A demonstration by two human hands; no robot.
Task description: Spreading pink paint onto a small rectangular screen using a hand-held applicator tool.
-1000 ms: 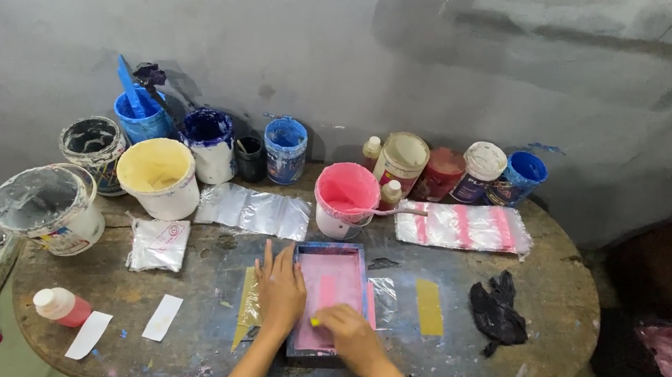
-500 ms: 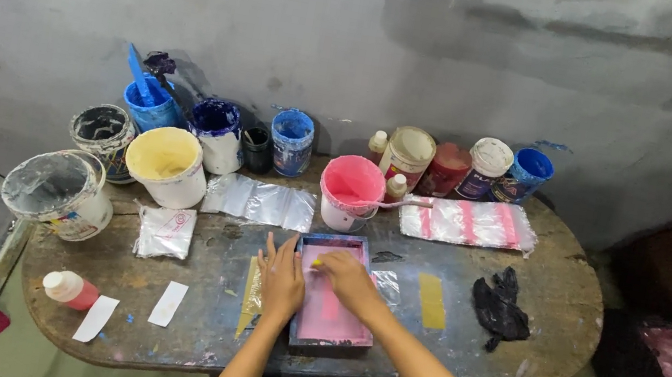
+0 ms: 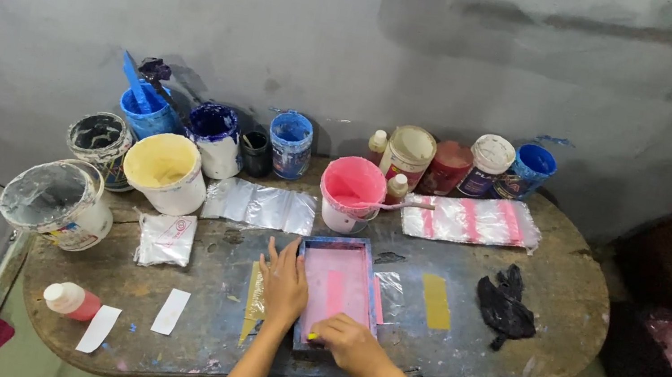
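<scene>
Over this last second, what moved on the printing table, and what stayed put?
The right hand went from the near end of the pink screen frame up to its far end, then drew back to the near edge, where it now rests. The left hand stayed flat along the frame's left side. The frame, the pink paint bucket and the black rag did not shift.

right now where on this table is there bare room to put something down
Bare patches: front left between the white paper strip and left hand; right end past the black cloth. The back row around the pink bucket is crowded.
</scene>
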